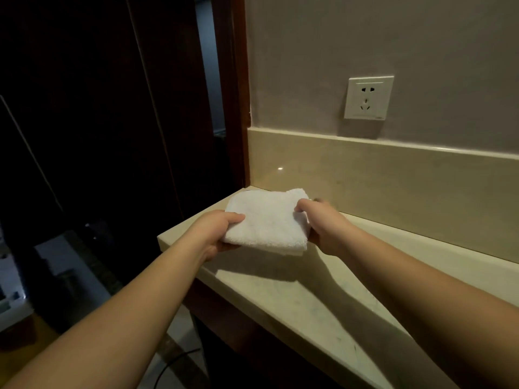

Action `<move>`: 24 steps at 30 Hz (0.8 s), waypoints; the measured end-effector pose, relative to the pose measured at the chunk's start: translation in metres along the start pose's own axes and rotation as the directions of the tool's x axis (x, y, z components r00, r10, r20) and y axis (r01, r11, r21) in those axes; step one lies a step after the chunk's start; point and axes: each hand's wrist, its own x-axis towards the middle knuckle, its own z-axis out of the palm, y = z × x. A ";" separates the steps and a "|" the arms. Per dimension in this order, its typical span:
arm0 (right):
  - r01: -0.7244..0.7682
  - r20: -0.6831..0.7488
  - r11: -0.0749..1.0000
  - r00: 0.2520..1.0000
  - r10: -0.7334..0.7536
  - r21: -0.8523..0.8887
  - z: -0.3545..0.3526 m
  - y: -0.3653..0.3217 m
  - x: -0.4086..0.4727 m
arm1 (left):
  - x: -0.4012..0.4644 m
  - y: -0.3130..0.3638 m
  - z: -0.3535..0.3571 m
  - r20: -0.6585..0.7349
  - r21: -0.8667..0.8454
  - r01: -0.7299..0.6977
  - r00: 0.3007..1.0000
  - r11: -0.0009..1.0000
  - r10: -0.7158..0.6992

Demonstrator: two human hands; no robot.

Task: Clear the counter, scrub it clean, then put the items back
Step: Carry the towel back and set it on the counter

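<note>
You grip the folded towel [266, 220] w/ both hands: left hand [216, 234] at its 9 o'clock edge, right hand [323, 226] at 3, above the counter [295, 290] corner. Counter looks cleared; can't tell if scrubbed. Items not back yet.

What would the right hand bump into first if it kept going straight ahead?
Probably the backsplash. The right hand, gripping the towel, points along the counter toward the corner, with nothing else visible in between, though depth is hard to judge.
</note>
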 end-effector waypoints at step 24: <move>0.030 -0.313 0.834 0.919 -0.240 -0.551 0.097 0.000 0.149 | 0.245 0.025 -0.033 0.069 0.575 -0.233 0.969 0.784 0.237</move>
